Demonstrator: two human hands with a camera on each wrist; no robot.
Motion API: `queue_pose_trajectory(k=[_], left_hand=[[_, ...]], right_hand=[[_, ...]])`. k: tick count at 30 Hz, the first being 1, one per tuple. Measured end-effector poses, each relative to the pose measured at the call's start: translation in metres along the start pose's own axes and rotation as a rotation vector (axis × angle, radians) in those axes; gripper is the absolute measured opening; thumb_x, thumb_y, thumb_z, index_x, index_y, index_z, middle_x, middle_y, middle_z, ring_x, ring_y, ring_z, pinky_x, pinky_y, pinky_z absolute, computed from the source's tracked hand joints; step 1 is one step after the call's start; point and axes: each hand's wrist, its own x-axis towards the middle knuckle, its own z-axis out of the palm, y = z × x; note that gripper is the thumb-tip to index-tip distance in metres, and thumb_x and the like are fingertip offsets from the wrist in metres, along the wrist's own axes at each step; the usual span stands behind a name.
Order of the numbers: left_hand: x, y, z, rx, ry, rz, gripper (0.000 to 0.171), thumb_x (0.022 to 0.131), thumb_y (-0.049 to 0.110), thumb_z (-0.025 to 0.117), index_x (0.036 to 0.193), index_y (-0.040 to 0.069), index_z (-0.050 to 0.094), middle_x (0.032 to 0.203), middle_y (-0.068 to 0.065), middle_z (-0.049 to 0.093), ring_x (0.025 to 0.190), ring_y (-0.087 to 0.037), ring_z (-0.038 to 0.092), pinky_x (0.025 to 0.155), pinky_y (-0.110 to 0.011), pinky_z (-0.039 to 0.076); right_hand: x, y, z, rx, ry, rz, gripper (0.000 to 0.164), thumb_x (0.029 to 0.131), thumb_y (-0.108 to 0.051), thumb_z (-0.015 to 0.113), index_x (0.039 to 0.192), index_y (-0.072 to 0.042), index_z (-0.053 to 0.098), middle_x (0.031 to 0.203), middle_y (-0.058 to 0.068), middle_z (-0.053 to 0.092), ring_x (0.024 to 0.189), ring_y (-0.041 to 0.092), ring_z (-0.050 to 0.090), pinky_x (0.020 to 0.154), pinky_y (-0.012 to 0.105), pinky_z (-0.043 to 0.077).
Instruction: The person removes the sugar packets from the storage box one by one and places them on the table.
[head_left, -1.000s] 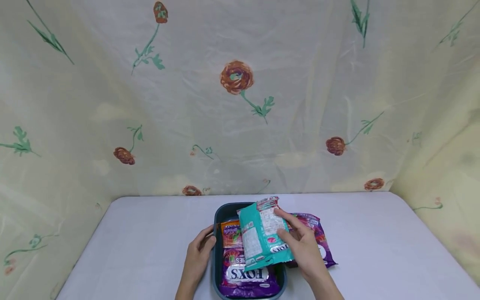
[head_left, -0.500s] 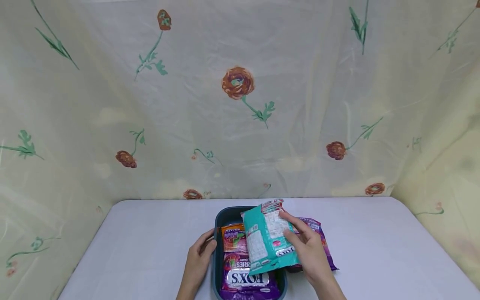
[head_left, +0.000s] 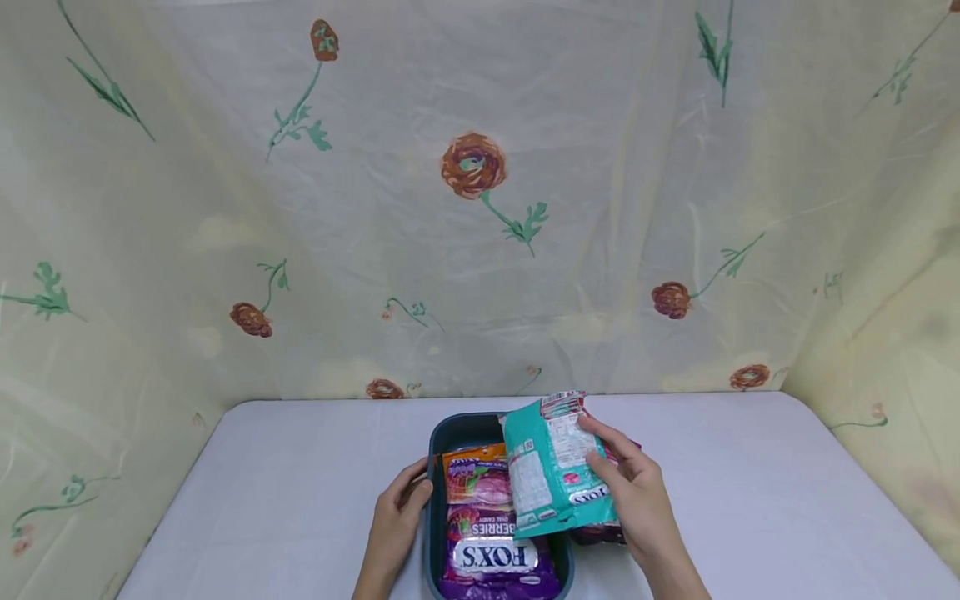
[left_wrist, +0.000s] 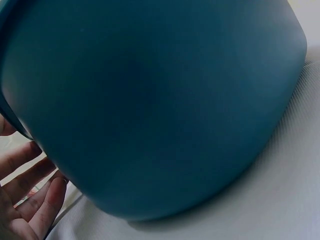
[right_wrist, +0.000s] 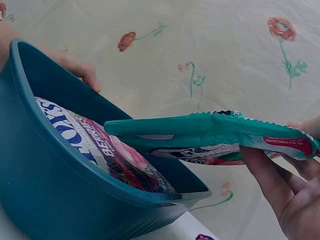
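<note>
My right hand (head_left: 633, 492) holds a teal Fox's candy bag (head_left: 543, 483) by its right side, thumb beneath and fingers on top in the right wrist view. The bag (right_wrist: 165, 131) is tilted above the right rim of a dark teal plastic bin (head_left: 432, 533). Inside the bin lies a purple Fox's Berries candy bag (head_left: 491, 525), with an orange-topped end. My left hand (head_left: 397, 512) rests against the bin's left outer wall, its fingers (left_wrist: 22, 182) extended along the wall (left_wrist: 150, 110).
Another dark purple bag (head_left: 600, 533) lies on the white table (head_left: 750, 500) just right of the bin, mostly hidden under the teal bag and my right hand. A flower-printed curtain (head_left: 585, 275) hangs behind the table.
My right hand has moved right with the teal candy bag, uncovering more of the purple bag in the bin and covering more of the one on the table. My left hand stays at the bin.
</note>
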Motion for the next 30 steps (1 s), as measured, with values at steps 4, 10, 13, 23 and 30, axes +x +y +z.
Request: queue_pose_trajectory(k=[4,10,13,23,30], left_hand=[[-0.001,0.000,0.000,-0.003,0.001,0.001,0.040,0.095,0.028,0.055,0.132,0.014,0.055,0.132,-0.011,0.058,0.118,-0.022,0.058,0.100,-0.031,0.047],[-0.001,0.000,0.001,-0.004,0.001,0.002,0.040,0.094,0.029,0.056,0.132,0.015,0.056,0.132,-0.010,0.058,0.118,-0.021,0.059,0.097,-0.025,0.048],[-0.001,0.000,0.001,0.001,0.000,0.007,0.040,0.095,0.030,0.055,0.132,0.014,0.055,0.133,-0.011,0.057,0.118,-0.022,0.059,0.099,-0.032,0.047],[0.001,0.000,0.001,-0.001,0.001,0.000,0.039,0.094,0.026,0.056,0.131,0.013,0.056,0.132,-0.012,0.058,0.117,-0.023,0.059,0.091,-0.012,0.045],[0.001,-0.001,0.000,0.013,0.006,-0.002,0.040,0.094,0.029,0.056,0.131,0.013,0.056,0.132,-0.012,0.058,0.117,-0.023,0.059,0.095,-0.022,0.048]], right_hand=[[0.000,0.001,-0.001,-0.004,-0.007,-0.009,0.042,0.095,-0.026,0.057,0.136,-0.022,0.052,0.148,-0.006,0.039,0.125,0.006,0.044,0.085,0.018,0.051],[-0.002,0.001,-0.004,0.009,0.003,-0.001,0.042,0.095,-0.025,0.057,0.136,-0.020,0.051,0.148,-0.004,0.040,0.119,0.006,0.048,0.083,0.020,0.053],[-0.002,0.001,-0.006,0.011,0.004,-0.007,0.043,0.095,-0.025,0.057,0.136,-0.020,0.051,0.148,-0.003,0.039,0.117,0.005,0.050,0.083,0.020,0.052],[0.002,-0.002,-0.015,0.002,-0.002,-0.053,0.043,0.095,-0.025,0.056,0.137,-0.017,0.050,0.149,0.002,0.039,0.114,0.003,0.053,0.080,0.022,0.055],[0.003,-0.002,-0.024,-0.020,0.015,-0.042,0.045,0.095,-0.026,0.056,0.138,-0.018,0.049,0.151,0.000,0.037,0.119,0.000,0.047,0.084,0.018,0.052]])
